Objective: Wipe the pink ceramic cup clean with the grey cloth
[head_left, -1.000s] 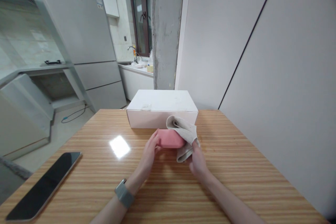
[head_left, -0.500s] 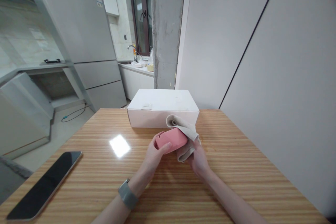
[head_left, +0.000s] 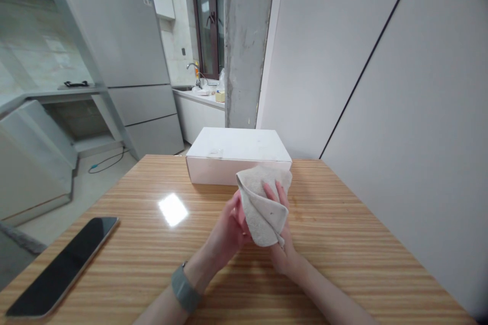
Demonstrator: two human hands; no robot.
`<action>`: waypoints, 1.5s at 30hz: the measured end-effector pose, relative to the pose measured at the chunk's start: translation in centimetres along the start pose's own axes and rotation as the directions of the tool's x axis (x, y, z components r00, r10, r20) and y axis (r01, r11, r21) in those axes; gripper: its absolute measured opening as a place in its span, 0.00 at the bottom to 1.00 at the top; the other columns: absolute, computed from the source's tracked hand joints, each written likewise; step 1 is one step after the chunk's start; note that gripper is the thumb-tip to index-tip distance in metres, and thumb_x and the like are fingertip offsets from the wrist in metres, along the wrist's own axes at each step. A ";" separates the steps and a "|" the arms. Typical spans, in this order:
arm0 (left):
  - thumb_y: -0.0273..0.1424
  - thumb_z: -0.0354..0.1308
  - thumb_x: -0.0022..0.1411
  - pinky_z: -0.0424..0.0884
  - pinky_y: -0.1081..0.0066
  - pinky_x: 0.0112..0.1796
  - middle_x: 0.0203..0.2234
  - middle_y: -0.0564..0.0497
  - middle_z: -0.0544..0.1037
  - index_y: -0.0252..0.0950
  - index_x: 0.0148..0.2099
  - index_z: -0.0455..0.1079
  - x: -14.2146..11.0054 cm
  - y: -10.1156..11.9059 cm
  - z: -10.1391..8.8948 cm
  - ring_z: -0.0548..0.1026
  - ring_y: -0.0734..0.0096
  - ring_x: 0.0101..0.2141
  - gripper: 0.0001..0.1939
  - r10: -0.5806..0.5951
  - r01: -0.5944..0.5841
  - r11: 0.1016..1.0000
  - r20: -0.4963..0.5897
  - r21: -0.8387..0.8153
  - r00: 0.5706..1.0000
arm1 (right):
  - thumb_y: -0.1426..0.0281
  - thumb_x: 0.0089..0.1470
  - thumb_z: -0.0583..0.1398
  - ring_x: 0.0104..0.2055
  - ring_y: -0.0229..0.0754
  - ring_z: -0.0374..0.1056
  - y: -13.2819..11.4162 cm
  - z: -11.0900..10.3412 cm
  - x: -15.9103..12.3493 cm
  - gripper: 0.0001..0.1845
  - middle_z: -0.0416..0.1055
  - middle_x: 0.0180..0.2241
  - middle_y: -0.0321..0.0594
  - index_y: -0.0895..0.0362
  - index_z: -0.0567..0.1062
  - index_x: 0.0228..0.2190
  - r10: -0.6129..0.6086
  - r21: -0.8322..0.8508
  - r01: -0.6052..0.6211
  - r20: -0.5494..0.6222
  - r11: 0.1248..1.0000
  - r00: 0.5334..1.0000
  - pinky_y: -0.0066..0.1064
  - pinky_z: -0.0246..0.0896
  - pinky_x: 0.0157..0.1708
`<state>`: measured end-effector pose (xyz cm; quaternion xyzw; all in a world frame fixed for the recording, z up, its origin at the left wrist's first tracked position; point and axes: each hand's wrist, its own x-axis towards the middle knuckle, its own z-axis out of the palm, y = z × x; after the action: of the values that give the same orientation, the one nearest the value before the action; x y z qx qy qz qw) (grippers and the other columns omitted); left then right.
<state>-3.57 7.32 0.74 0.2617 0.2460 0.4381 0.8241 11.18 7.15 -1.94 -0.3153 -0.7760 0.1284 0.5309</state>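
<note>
A beige cloth (head_left: 262,204) is draped over my hands above the wooden table (head_left: 343,244), and it hides the pink case seen a moment earlier. My left hand (head_left: 227,231) grips from the left, its fingers tucked behind the cloth's edge where the pink case is held. My right hand (head_left: 280,223) holds the cloth from the right, with two fingertips showing on its upper face. A grey watch (head_left: 184,289) sits on my left wrist. A white flat box (head_left: 236,155) lies just beyond the hands.
A dark phone (head_left: 63,264) lies face up at the table's left front corner. A grey wall runs along the table's right side. Beyond the table stand a concrete pillar (head_left: 246,40), a fridge (head_left: 122,51) and a counter with a sink.
The pink case was lifted and tilted by my left hand; the cloth has now been pulled over it and hides it. Both hands rose slightly off the table.
</note>
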 end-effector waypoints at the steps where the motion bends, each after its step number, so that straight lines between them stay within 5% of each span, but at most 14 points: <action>1: 0.50 0.50 0.60 0.68 0.66 0.44 0.45 0.43 0.76 0.33 0.54 0.68 0.0 0.2 0.1 0.72 0.58 0.48 0.30 0.001 -0.001 1.000 0.003 -0.001 1.000 | 0.59 0.61 0.47 0.68 0.53 0.28 -0.1 0.0 0.1 0.25 0.50 0.64 0.36 0.48 0.61 0.58 -0.004 0.013 0.004 0.004 1.000 1.000 0.58 0.23 0.62; 4: 0.50 0.50 0.60 0.65 0.63 0.50 0.49 0.45 0.75 0.36 0.55 0.68 0.3 0.2 -0.3 0.69 0.56 0.52 0.29 0.084 -0.085 0.995 0.024 0.044 0.996 | 0.58 0.59 0.51 0.68 0.51 0.32 -0.6 0.1 0.4 0.23 0.55 0.62 0.35 0.47 0.66 0.55 0.088 0.135 -0.084 -0.027 0.987 0.996 0.53 0.24 0.64; 7: 0.51 0.53 0.57 0.62 0.61 0.54 0.52 0.47 0.73 0.40 0.56 0.67 0.8 -0.3 -1.1 0.68 0.57 0.54 0.30 0.120 -0.128 0.986 0.076 0.108 0.990 | 0.57 0.55 0.57 0.67 0.48 0.40 -0.8 0.4 0.7 0.20 0.63 0.58 0.36 0.46 0.72 0.50 0.314 0.357 -0.264 -0.089 0.896 0.945 0.45 0.28 0.64; 10: 0.48 0.58 0.54 0.64 0.59 0.52 0.50 0.43 0.74 0.36 0.54 0.68 0.9 -0.9 -1.6 0.69 0.54 0.52 0.30 0.066 -0.077 0.982 0.069 0.171 0.995 | 0.56 0.52 0.60 0.61 0.47 0.55 0.4 0.6 0.8 0.18 0.72 0.49 0.39 0.49 0.76 0.43 0.567 0.562 -0.463 -0.013 0.685 0.823 0.42 0.40 0.63; 13: 0.41 0.67 0.46 0.68 0.57 0.47 0.48 0.37 0.72 0.31 0.53 0.65 0.9 -1.1 -1.8 0.71 0.51 0.48 0.34 0.166 -0.116 0.923 -0.108 0.368 0.980 | 0.55 0.46 0.64 0.52 0.47 0.66 1.9 1.0 0.9 0.18 0.77 0.41 0.39 0.52 0.78 0.36 0.745 0.685 -0.576 0.072 0.447 0.663 0.40 0.54 0.57; 16: 0.34 0.73 0.35 0.69 0.58 0.45 0.50 0.36 0.69 0.33 0.57 0.58 1.0 -1.0 -1.8 0.71 0.52 0.46 0.47 0.388 -0.196 0.785 -0.219 0.588 0.895 | 0.52 0.42 0.65 0.49 0.47 0.69 2.1 1.4 1.4 0.20 0.78 0.38 0.38 0.52 0.78 0.34 0.791 0.803 -0.538 0.146 0.256 0.594 0.37 0.63 0.49; 21: 0.32 0.74 0.34 0.66 0.58 0.50 0.54 0.39 0.66 0.39 0.59 0.54 0.8 -0.4 -1.5 0.67 0.52 0.53 0.50 0.571 -0.316 0.621 -0.138 0.717 0.809 | 0.52 0.47 0.63 0.45 0.49 0.72 0.5 1.3 2.1 0.21 0.78 0.38 0.42 0.55 0.77 0.36 0.732 0.828 -0.561 0.368 0.023 0.574 0.37 0.69 0.40; 26: 0.32 0.73 0.35 0.68 0.58 0.48 0.53 0.40 0.68 0.39 0.58 0.56 0.9 -0.5 -1.5 0.70 0.53 0.49 0.48 0.575 -0.314 0.616 -0.140 0.723 0.806 | 0.53 0.48 0.62 0.43 0.48 0.73 0.2 1.2 1.7 0.22 0.78 0.38 0.42 0.55 0.76 0.39 0.730 0.824 -0.566 0.378 0.014 0.569 0.34 0.70 0.34; 31: 0.34 0.72 0.37 0.70 0.61 0.45 0.53 0.38 0.68 0.36 0.55 0.60 1.8 -0.6 -2.5 0.73 0.54 0.46 0.42 0.562 -0.315 0.729 -0.269 0.608 0.782 | 0.53 0.41 0.67 0.46 0.46 0.72 0.5 2.0 0.9 0.21 0.78 0.39 0.39 0.53 0.77 0.34 0.760 0.829 -0.549 0.289 0.106 0.583 0.34 0.67 0.45; 34: 0.40 0.68 0.45 0.70 0.61 0.45 0.51 0.37 0.71 0.33 0.52 0.64 2.3 -0.6 -3.4 0.73 0.53 0.47 0.33 0.473 -0.311 0.836 -0.306 0.452 0.826 | 0.54 0.36 0.69 0.48 0.45 0.70 0.8 2.6 0.3 0.19 0.78 0.37 0.36 0.51 0.78 0.30 0.774 0.792 -0.576 0.230 0.203 0.590 0.34 0.62 0.51; 37: 0.43 0.65 0.49 0.69 0.59 0.46 0.50 0.37 0.73 0.32 0.51 0.66 2.4 -0.7 -3.9 0.72 0.52 0.48 0.30 0.404 -0.297 0.887 -0.280 0.354 0.871 | 0.57 0.36 0.70 0.49 0.44 0.69 1.1 2.8 -0.2 0.15 0.79 0.33 0.36 0.51 0.78 0.26 0.744 0.781 -0.553 0.181 0.289 0.644 0.33 0.57 0.54; 45: 0.34 0.71 0.39 0.69 0.59 0.47 0.54 0.38 0.66 0.37 0.58 0.54 1.8 -1.2 -3.0 0.71 0.54 0.48 0.45 0.549 -0.357 0.724 -0.180 0.590 0.816 | 0.55 0.38 0.68 0.36 0.43 0.73 0.9 2.1 0.4 0.16 0.77 0.27 0.35 0.54 0.76 0.25 0.806 0.823 -0.536 0.182 0.188 0.563 0.32 0.69 0.39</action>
<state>-3.89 8.90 -2.55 0.4511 0.4238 0.5816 0.5279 9.49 8.37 -2.91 -0.3590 -0.3101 0.6408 0.6036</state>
